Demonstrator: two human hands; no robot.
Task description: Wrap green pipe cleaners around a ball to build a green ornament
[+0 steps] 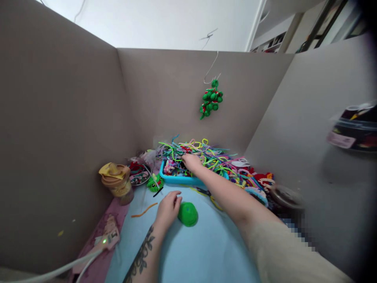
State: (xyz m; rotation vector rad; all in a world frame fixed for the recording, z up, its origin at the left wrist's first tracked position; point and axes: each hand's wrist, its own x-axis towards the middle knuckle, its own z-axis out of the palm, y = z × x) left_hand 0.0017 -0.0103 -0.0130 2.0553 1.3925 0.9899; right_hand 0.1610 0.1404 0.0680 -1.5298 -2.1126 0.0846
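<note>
My left hand [168,207] rests on the blue table surface, fingers loosely bent and a gap between thumb and forefinger; it appears to hold nothing. Right beside it sits a round green fuzzy piece [187,214]. My right hand [192,162] reaches forward into a tangled heap of coloured pipe cleaners [215,153], which fills and spills over a blue tray [182,180]. The fingertips of that hand are hidden among the strands, so I cannot make out what they touch. Under my right forearm lie dark-handled scissors or pliers [204,192].
To the left are a green fuzzy figure [155,183], an orange pipe cleaner [144,210], a cup with a yellow cloth [118,181] and a pink power strip [110,237]. Grey panels [165,94] enclose the table. A green-and-red ornament [211,99] hangs behind; a jar [287,196] stands right.
</note>
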